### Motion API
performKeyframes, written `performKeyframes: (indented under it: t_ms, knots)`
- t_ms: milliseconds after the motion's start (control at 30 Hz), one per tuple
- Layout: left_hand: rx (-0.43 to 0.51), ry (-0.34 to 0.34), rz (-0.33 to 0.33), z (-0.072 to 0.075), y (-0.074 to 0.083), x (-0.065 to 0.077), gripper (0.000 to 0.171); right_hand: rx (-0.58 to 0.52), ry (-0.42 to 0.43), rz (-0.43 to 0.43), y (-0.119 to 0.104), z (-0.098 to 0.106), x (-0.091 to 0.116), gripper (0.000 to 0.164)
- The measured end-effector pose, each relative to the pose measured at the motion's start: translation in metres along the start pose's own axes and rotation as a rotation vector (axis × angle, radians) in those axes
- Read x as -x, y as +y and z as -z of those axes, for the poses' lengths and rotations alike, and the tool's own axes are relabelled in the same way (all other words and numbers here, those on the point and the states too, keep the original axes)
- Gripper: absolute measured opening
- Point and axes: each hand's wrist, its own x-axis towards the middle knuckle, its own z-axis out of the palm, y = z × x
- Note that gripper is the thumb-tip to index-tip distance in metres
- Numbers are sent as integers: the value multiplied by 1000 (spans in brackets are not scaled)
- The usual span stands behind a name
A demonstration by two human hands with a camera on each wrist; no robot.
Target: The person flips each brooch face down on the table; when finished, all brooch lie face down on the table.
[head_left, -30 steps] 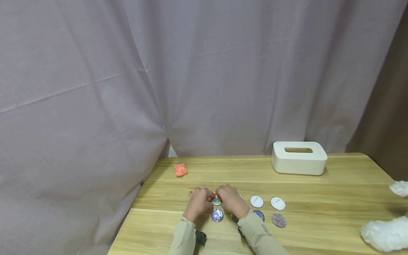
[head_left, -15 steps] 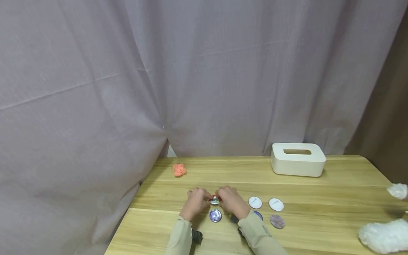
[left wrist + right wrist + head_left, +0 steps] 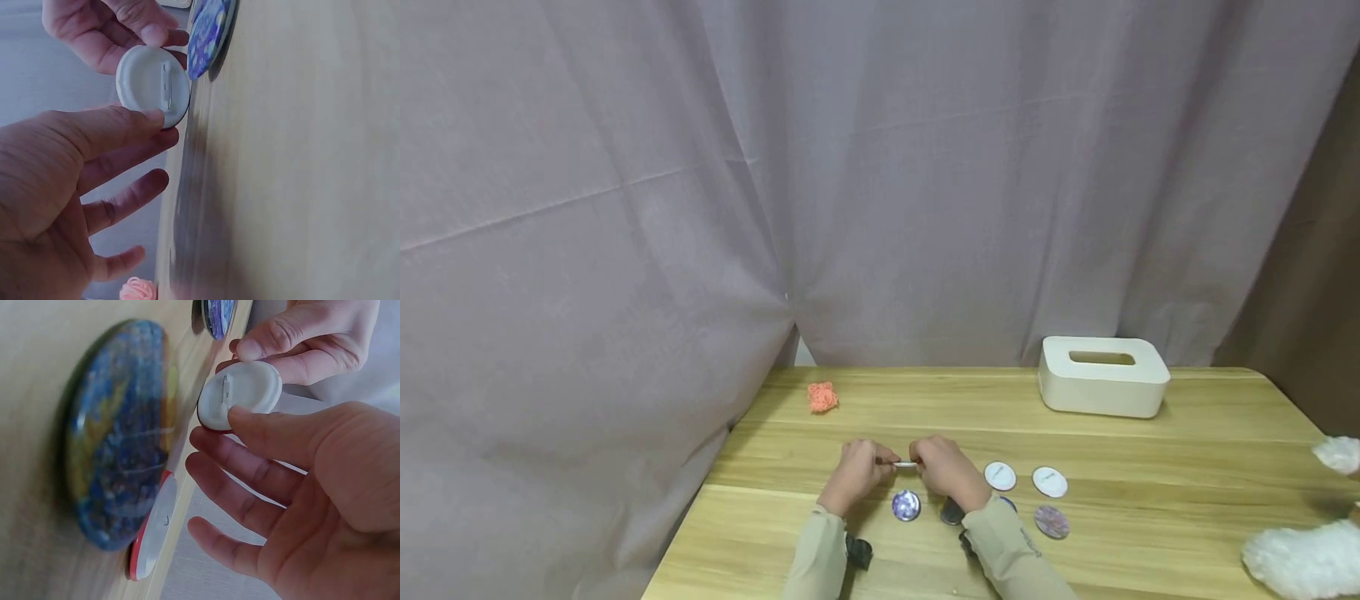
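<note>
Both hands hold one round pin badge (image 3: 906, 464), seen edge-on in the head view. Its white back with a metal pin faces the wrist cameras, and a red rim shows in the right wrist view. My left hand (image 3: 859, 475) pinches one side between thumb and fingers, the other fingers spread. On the opposite side, my right hand (image 3: 949, 472) pinches the edge with thumb on the back. A shiny purple badge (image 3: 906, 505) lies on the table just below the hands. Beside the right wrist is a dark, multicoloured badge (image 3: 125, 431).
Right of the hands lie two white-backed badges (image 3: 1000, 476) and a pinkish-purple badge (image 3: 1052, 522). The right sleeve partly hides a blue badge (image 3: 1009, 503). A white tissue box (image 3: 1103, 392) stands at the back, an orange yarn-like piece (image 3: 822, 397) back left, white fluffy things (image 3: 1307, 557) far right.
The held badge has tilted from showing its green tree picture to edge-on in the head view. Both hands still pinch it in nearly the same place.
</note>
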Motion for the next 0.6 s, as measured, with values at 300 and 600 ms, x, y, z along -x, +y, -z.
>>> performKeyframes:
  t_ms: [300, 600]
  knots:
    - [78, 30, 0, 4, -5, -1, 11, -67, -19, -4, -3, 2, -3, 19]
    - [71, 30, 15, 4, -6, -3, 5, -79, -6, 0, -1, -5, -7, 20]
